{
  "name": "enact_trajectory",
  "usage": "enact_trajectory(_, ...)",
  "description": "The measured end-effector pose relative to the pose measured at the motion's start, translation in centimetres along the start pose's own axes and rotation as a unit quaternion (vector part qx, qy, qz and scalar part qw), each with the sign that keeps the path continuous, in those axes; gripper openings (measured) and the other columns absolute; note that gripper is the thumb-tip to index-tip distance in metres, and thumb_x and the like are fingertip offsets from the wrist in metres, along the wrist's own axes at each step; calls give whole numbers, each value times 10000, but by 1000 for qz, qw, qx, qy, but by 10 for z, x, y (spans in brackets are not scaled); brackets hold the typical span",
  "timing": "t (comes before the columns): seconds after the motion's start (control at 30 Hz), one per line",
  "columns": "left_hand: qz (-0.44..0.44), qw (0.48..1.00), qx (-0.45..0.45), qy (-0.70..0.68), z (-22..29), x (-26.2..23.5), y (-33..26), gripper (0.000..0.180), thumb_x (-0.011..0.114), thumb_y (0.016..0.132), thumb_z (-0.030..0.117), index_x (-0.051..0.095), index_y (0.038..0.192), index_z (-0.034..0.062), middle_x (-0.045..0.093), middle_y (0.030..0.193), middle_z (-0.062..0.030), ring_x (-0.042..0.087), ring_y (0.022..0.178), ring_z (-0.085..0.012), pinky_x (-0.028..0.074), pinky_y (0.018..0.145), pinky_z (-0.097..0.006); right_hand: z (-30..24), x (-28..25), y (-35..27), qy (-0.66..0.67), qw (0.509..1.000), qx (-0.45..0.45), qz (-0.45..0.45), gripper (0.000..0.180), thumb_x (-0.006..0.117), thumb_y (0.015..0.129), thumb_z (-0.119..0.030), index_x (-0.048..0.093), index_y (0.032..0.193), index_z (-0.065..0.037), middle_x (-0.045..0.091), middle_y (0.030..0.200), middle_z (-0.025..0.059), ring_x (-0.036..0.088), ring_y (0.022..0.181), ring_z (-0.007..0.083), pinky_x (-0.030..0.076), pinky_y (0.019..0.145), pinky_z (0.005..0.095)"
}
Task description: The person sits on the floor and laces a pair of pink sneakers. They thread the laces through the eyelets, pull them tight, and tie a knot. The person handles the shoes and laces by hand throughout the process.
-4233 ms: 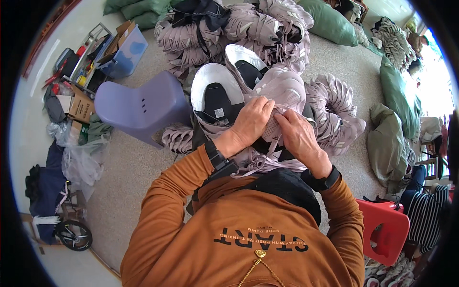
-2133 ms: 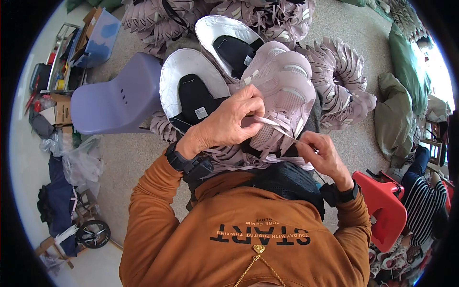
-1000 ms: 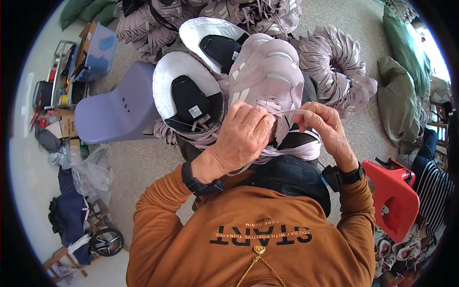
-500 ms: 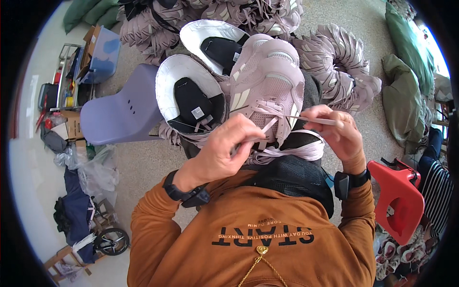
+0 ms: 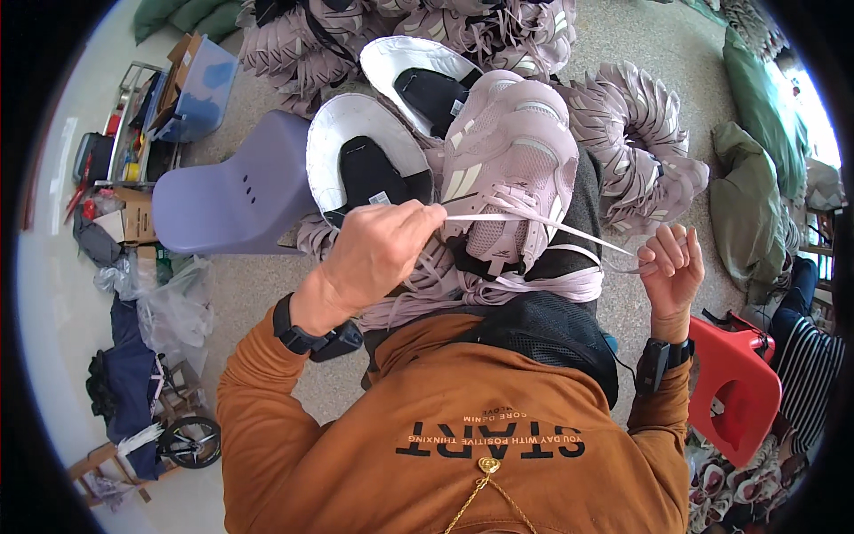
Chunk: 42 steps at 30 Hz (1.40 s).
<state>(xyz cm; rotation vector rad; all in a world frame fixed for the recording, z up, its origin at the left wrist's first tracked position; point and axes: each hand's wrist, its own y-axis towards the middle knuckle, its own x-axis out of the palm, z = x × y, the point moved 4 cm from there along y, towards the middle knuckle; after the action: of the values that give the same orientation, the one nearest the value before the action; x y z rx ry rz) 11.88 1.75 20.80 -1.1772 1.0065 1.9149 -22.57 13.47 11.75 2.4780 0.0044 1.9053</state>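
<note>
A pale pink sneaker upper (image 5: pixel 516 133) lies across my lap, its tongue and eyelets turned toward me. My left hand (image 5: pixel 378 249) is closed in a pinch on a shoelace (image 5: pixel 480 217) just left of the eyelets. On the right, my right hand (image 5: pixel 669 267) grips a lace stretch running out from the same upper, fingers curled. Both stretches look taut across the lacing area. Beside this upper sit two more uppers with white linings (image 5: pixel 329 133) and black insides. A bundle of loose pink laces (image 5: pixel 560 285) rests on my lap below the tongue.
Stacked pink uppers (image 5: pixel 302 58) are heaped ahead, with a curved row of them (image 5: pixel 663 116) at right. A purple chair (image 5: pixel 222 196) stands left, a red stool (image 5: pixel 734 383) right. Green sacks (image 5: pixel 756 107) lie far right; a blue bin (image 5: pixel 205 93) stands far left.
My hands have moved apart, left hand leftward and right hand to the right and lower, drawing the lace out longer and straighter. The upper appears slightly farther right in view.
</note>
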Motion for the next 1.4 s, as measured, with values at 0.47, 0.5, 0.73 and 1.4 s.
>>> enact_trajectory(0.47,46,992,-56,103,-46,-11,-39,284,708,833,-23,689,1109,42,635,774,-97,623,607,-256,487,537,-353,-27,-69,-32,17,992,-29,119,331,418,1104,-236,422,802,-101,369,748,-5,346,596,97,349,634,283)
enact_trajectory(0.5,54,991,-61,107,-51,-12,-43,286,711,832,-24,690,1110,43,634,773,-97,622,609,-262,486,541,-358,-28,-74,-36,21,992,-25,121,334,419,1104,-236,419,799,-101,364,744,-5,342,592,96,340,617,277)
enact_trajectory(0.73,77,987,-71,120,-62,-18,-54,300,723,826,-24,684,1115,44,629,770,-100,612,628,-277,464,552,-371,-50,-114,-72,16,977,-76,201,322,450,1097,-261,480,836,-75,374,740,-4,340,580,89,339,591,267)
enact_trajectory(1.4,61,990,-37,121,-55,-7,-54,301,714,812,-24,688,1108,23,576,743,-71,584,699,-251,485,674,-362,-85,-165,-119,-79,945,-91,303,284,541,1060,-278,573,916,-36,579,842,57,453,637,122,431,630,275)
